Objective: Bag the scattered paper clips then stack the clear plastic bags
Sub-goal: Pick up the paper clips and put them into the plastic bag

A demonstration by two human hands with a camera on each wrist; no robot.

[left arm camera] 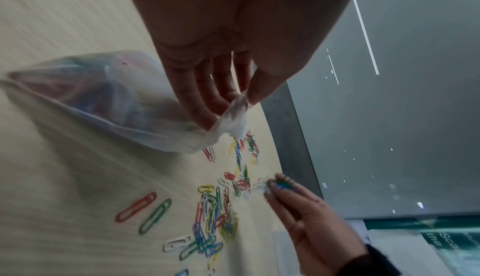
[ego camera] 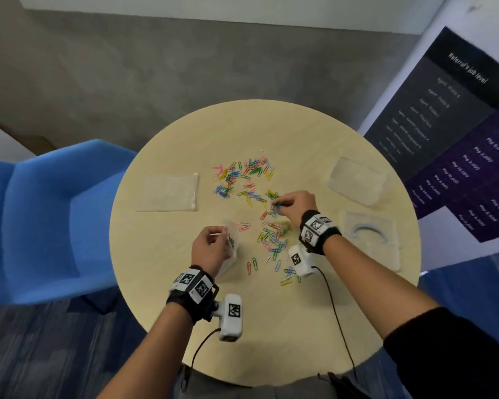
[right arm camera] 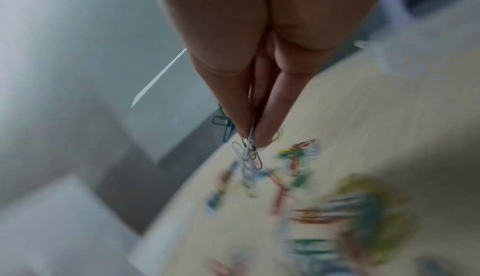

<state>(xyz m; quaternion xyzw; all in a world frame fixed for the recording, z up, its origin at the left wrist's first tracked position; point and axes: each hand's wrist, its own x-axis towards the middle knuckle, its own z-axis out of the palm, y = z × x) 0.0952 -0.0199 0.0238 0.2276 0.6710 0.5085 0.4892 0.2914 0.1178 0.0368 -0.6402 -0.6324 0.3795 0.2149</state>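
Though blurred elsewhere: bagged clips (left arm camera: 85,94) (left wrist).

A round, pale wood worktop (ego camera: 314,133) carries coloured paper clips (ego camera: 242,180) scattered across its middle. A flat clear plastic bag (ego camera: 169,192) lies to their left, and two clear plastic containers (ego camera: 356,180) (one perhaps a lid) sit near the right edge.

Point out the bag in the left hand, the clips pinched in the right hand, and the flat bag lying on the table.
held bag (left arm camera: 109,104), left wrist view, its bulging side.
pinched clips (right arm camera: 249,157), right wrist view, loops below the fingertips.
flat bag (ego camera: 169,192), head view, its middle.
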